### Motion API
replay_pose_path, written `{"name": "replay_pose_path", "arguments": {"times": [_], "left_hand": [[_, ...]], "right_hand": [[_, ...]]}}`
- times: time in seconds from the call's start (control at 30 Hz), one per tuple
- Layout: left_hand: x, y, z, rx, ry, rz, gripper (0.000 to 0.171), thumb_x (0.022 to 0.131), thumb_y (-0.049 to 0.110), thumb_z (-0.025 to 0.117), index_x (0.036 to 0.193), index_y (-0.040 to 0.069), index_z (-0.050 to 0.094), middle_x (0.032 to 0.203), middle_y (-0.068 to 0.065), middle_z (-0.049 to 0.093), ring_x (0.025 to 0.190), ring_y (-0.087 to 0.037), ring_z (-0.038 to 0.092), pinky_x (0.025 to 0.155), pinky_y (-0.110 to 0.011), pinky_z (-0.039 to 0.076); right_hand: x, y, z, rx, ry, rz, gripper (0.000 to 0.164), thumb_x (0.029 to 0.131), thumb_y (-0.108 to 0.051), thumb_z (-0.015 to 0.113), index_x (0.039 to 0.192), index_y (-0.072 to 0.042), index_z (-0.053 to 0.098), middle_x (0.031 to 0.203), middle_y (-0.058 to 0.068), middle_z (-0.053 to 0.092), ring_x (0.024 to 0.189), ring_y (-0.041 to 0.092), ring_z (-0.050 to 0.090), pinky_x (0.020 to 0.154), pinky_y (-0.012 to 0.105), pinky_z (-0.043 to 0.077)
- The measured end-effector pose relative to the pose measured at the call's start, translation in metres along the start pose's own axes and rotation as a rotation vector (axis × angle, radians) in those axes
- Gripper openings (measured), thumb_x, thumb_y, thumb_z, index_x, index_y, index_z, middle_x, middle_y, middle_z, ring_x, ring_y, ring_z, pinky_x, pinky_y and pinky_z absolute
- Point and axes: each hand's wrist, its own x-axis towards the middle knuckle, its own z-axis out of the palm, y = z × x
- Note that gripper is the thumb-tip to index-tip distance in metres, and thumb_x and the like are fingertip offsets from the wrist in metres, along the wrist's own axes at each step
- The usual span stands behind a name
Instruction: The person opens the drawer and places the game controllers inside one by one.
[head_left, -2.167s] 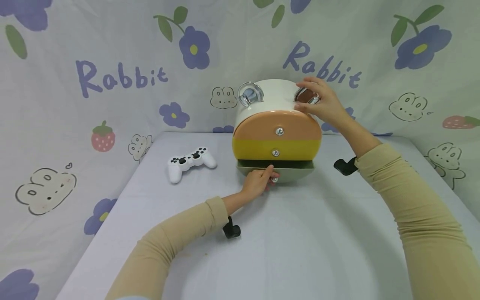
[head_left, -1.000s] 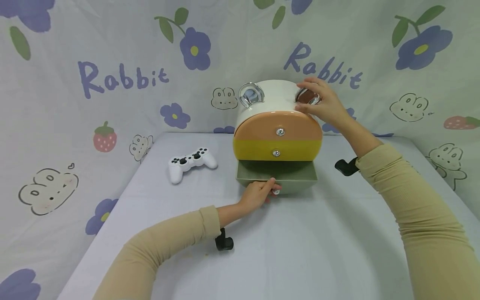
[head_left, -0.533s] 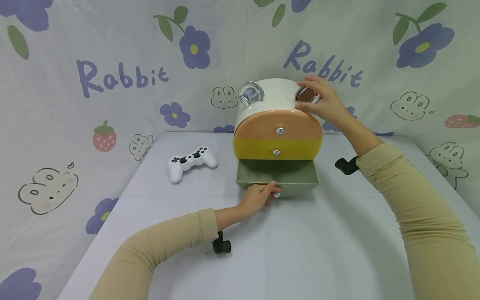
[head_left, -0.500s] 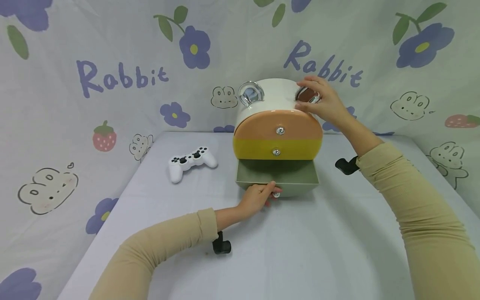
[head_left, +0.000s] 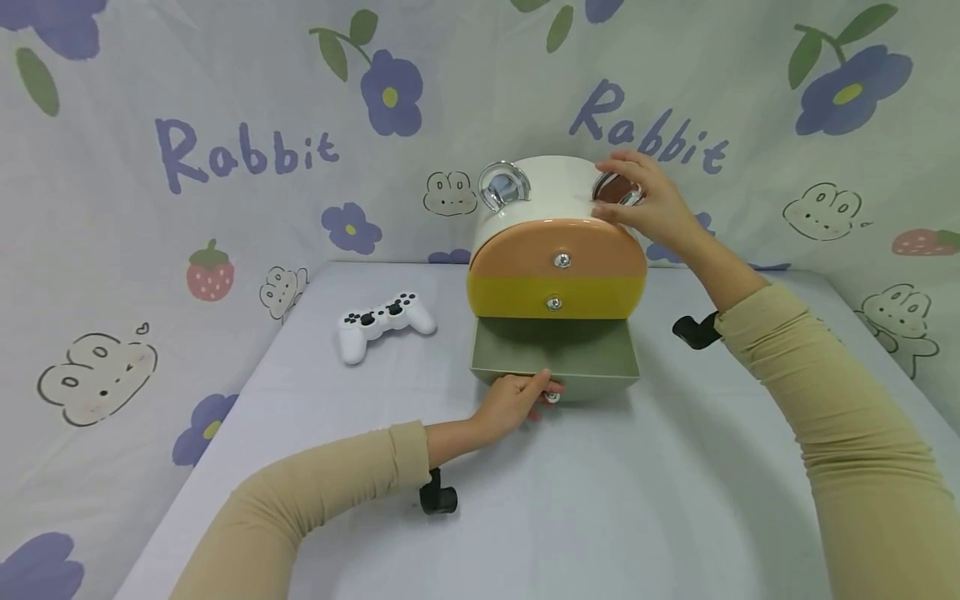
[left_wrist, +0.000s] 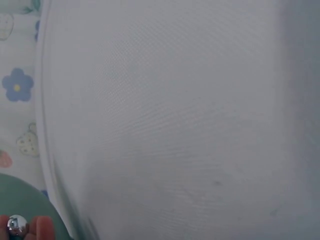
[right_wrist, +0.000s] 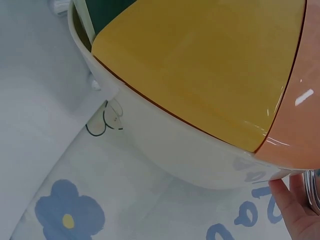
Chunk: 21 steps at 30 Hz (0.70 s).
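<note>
A small rounded storage box (head_left: 555, 187) with a white shell and stacked drawers stands at the back of the table. Its orange top drawer (head_left: 525, 247) and yellow middle drawer (head_left: 510, 297) are closed, while the green bottom drawer (head_left: 600, 354) is pulled well out, its visible floor bare. My left hand (head_left: 506, 408) pinches the silver knob (left_wrist: 17, 225) on the green drawer's front. Up on the box's right side, my right hand (head_left: 648, 198) holds the chrome-rimmed ear (head_left: 617, 190), thumb in front and fingers behind. The palm side is hidden.
A white game controller (head_left: 386, 322) lies on the table (head_left: 600, 500) left of the box. Black wrist mounts (head_left: 437, 497) stick out under both cuffs. A patterned cloth (head_left: 247, 75) hangs behind the table.
The green drawer has slid out toward me from a narrow gap to a wide opening, with my left hand moving along on its knob. The right hand has stayed on the ear.
</note>
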Motion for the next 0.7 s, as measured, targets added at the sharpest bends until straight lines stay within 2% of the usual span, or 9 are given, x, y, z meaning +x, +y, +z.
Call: {"name": "replay_pose_path", "arguments": {"times": [0.23,0.47,0.7], "left_hand": [[-0.0016,0.0007,-0.0009,-0.027,-0.001,0.011,0.041,0.099,0.032,0.037,0.106,0.008,0.069,0.092,-0.011,0.069,0.073,-0.030,0.063,0.062,-0.039,0.051],[-0.0013,-0.0004,-0.0023,-0.048,-0.031,-0.003,0.041,0.097,0.036,0.040,0.108,0.010,0.069,0.095,-0.010,0.068,0.076,-0.030,0.064,0.064,-0.038,0.052],[-0.0010,-0.0018,-0.0047,-0.021,-0.073,-0.016,0.035,0.096,0.035,0.044,0.112,0.014,0.067,0.100,-0.007,0.068,0.075,-0.027,0.064,0.066,-0.034,0.051]], "right_hand": [[0.0023,0.0029,0.0004,0.007,0.001,0.004,0.060,0.082,-0.023,0.069,0.135,-0.011,0.045,0.148,0.004,0.025,0.112,0.023,0.041,0.075,0.017,0.041],[0.0023,0.0029,0.0004,-0.009,0.003,0.008,0.060,0.081,-0.024,0.069,0.135,-0.012,0.045,0.147,0.003,0.026,0.112,0.024,0.041,0.081,0.024,0.042],[0.0030,0.0033,0.0004,-0.020,0.001,0.017,0.060,0.082,-0.024,0.069,0.136,-0.013,0.045,0.148,0.002,0.026,0.114,0.024,0.041,0.076,0.019,0.041]]}}
